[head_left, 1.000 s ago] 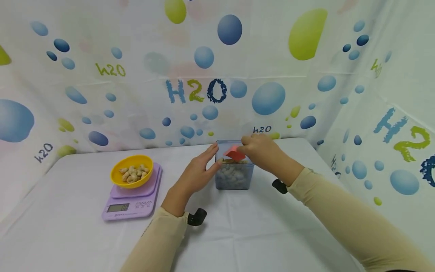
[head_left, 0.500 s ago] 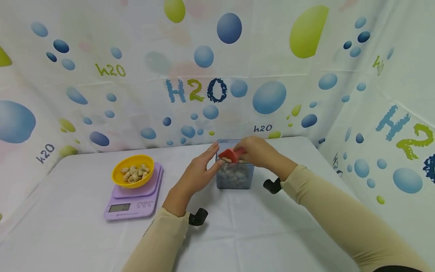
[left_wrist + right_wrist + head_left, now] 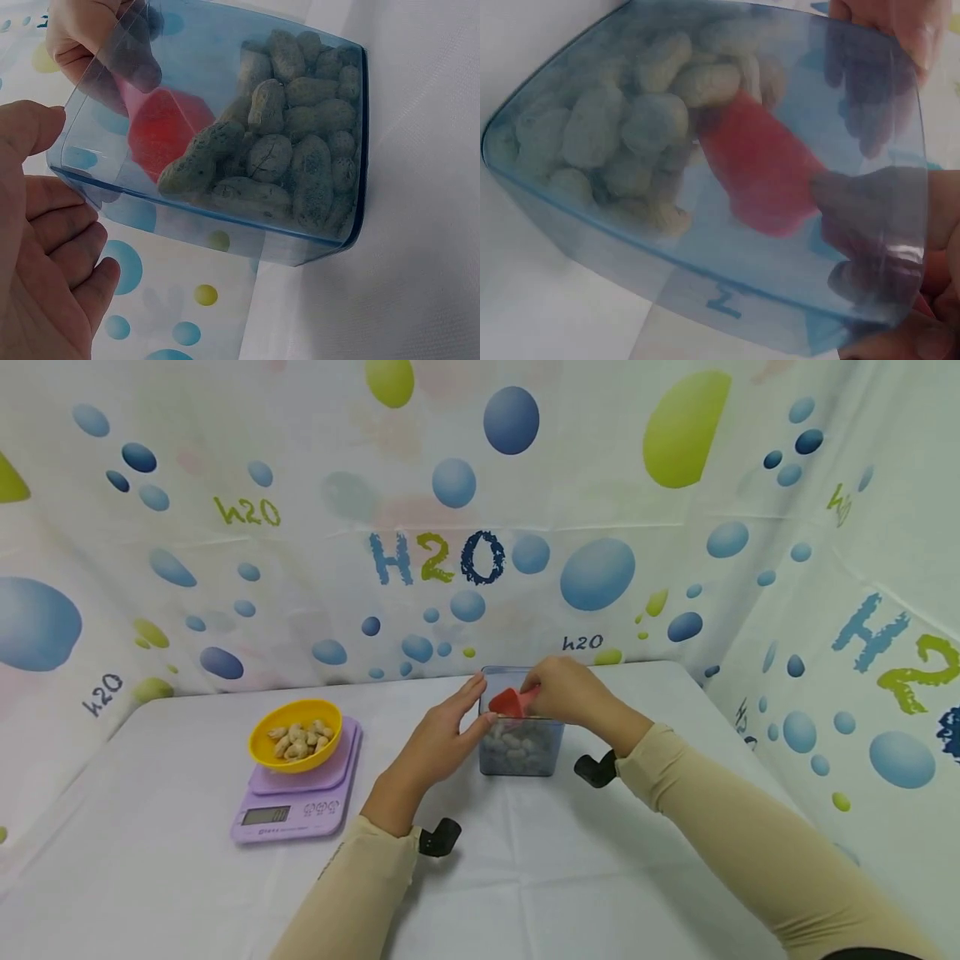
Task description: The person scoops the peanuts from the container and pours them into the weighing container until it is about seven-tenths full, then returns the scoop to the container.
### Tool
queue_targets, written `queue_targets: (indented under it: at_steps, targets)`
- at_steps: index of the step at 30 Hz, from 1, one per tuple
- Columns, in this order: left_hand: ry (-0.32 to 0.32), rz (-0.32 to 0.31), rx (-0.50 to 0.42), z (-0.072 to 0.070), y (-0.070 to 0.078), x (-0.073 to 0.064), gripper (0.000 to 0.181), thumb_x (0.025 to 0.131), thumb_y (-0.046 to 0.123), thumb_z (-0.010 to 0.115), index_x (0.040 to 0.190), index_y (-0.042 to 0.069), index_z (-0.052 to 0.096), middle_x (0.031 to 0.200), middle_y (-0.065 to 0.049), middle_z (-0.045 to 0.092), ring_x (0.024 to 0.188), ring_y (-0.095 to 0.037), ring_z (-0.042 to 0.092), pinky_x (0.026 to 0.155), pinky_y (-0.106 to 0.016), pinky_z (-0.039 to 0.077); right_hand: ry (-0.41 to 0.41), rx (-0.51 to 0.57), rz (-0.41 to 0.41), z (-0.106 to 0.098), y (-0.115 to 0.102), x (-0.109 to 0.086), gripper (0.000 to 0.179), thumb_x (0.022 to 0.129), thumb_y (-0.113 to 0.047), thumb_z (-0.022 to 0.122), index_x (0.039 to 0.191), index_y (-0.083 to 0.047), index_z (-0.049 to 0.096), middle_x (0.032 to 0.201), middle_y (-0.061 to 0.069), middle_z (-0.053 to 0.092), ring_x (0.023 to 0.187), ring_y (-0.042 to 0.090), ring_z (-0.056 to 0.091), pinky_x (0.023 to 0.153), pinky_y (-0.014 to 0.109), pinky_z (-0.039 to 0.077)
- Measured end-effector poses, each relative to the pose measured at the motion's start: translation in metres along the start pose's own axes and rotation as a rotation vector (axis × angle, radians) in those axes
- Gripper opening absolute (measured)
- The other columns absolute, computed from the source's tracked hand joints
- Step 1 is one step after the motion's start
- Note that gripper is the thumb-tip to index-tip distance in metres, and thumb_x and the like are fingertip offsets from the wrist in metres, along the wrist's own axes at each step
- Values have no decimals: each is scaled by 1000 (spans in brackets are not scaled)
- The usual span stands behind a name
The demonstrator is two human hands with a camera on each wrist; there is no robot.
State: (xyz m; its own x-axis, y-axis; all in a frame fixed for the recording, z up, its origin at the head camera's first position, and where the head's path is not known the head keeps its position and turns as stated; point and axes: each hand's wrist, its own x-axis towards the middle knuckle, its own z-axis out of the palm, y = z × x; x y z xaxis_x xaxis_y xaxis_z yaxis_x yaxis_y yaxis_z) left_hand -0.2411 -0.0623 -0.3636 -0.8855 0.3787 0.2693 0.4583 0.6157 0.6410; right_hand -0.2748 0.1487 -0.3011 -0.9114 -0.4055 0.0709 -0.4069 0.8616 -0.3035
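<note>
My right hand [image 3: 562, 691] grips the handle of a red scoop [image 3: 509, 702] from above, reaching over the rim of a clear bluish plastic container [image 3: 519, 752]. Through the wall, the right wrist view shows the scoop's bowl [image 3: 761, 165] down against unshelled peanuts [image 3: 656, 120]. These peanuts fill the lower part of the container. My left hand [image 3: 442, 739] lies along the container's left side with fingers extended and thumb by the front rim. In the left wrist view, the fingers [image 3: 64, 232] rest at the rim and outer wall, not wrapped round it.
Left of the hands, a yellow bowl [image 3: 330, 745] holding several peanuts [image 3: 298, 742] sits on a purple kitchen scale [image 3: 300, 814]. A white cloth [image 3: 517, 877] covers the table, and a patterned curtain [image 3: 300, 443] hangs right behind the container.
My right hand has moved slightly left and brought the scoop down from the rim into the peanuts, then shifted it a little to the right. My left hand stays at the container's side.
</note>
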Motion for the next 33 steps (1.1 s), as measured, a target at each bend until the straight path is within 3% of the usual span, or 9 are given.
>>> queue_targets:
  at_steps: [7, 15, 24, 33]
  targets:
    - [-2, -7, 3, 0, 2, 1, 64, 101, 48, 48, 155, 19, 31, 161, 10, 25, 149, -13, 26, 119, -43, 29, -66, 111, 63, -9, 6, 1, 23, 81, -15, 75, 103, -9, 78, 98, 5, 74, 79, 21, 61, 61, 29, 53]
    - [9, 11, -7, 0, 1, 0, 63, 101, 47, 49, 155, 20, 31, 162, 6, 27, 149, -14, 26, 119, -44, 28, -60, 11, 16, -3, -3, 1, 28, 89, -21, 73, 113, -7, 75, 112, 8, 73, 103, 25, 66, 90, 41, 56]
    - [6, 5, -10, 2, -2, 0, 64, 101, 48, 48, 155, 19, 31, 162, 6, 26, 149, -13, 26, 119, -44, 28, -80, 86, 0, -7, 9, -7, 32, 90, -27, 72, 114, -6, 74, 108, 7, 73, 94, 23, 61, 80, 37, 55]
    - [6, 15, -10, 1, 0, 0, 63, 102, 45, 49, 155, 17, 31, 162, 5, 26, 149, -15, 25, 119, -44, 27, -27, 180, 32, -5, 21, -13, 31, 94, -28, 68, 116, -7, 73, 107, 7, 62, 97, 23, 51, 77, 35, 50]
